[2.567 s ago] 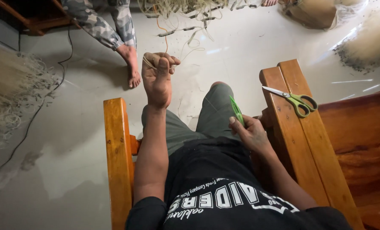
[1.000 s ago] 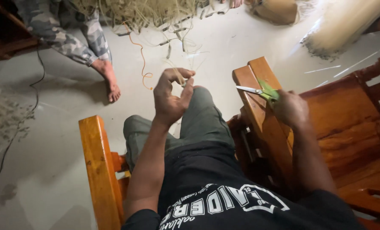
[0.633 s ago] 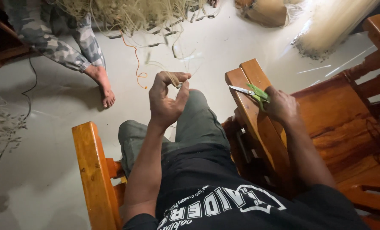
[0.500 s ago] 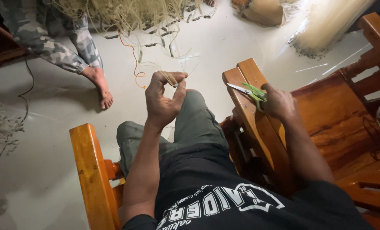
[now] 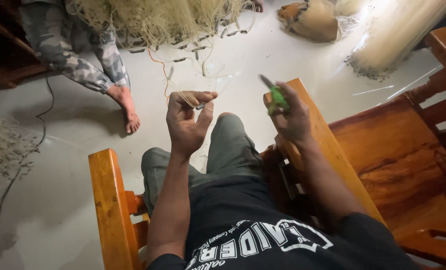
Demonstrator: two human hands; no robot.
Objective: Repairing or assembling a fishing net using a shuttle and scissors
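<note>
My left hand (image 5: 187, 121) is raised in front of me, fingers pinched on a thin pale line (image 5: 203, 85) that runs out to a heap of tangled fishing net (image 5: 158, 20) on the floor. A small dark piece sits between its thumb and fingers. My right hand (image 5: 292, 116) is lifted over the wooden armrest (image 5: 333, 145) and grips green-handled scissors (image 5: 274, 96), blades pointing up and left. I sit in a wooden chair with my grey-trousered knees (image 5: 228, 135) ahead.
Another person's bare foot (image 5: 128, 111) and camouflage trouser leg (image 5: 78, 55) are on the pale floor at the upper left. A tan sack (image 5: 313, 20) lies far right. A dark cable (image 5: 38, 125) and more net (image 5: 3, 150) lie at left. A wooden bench (image 5: 408, 155) adjoins on my right.
My right hand has picked the green scissors up off the armrest and lifted them toward the line. My left hand stays raised, pinching the line.
</note>
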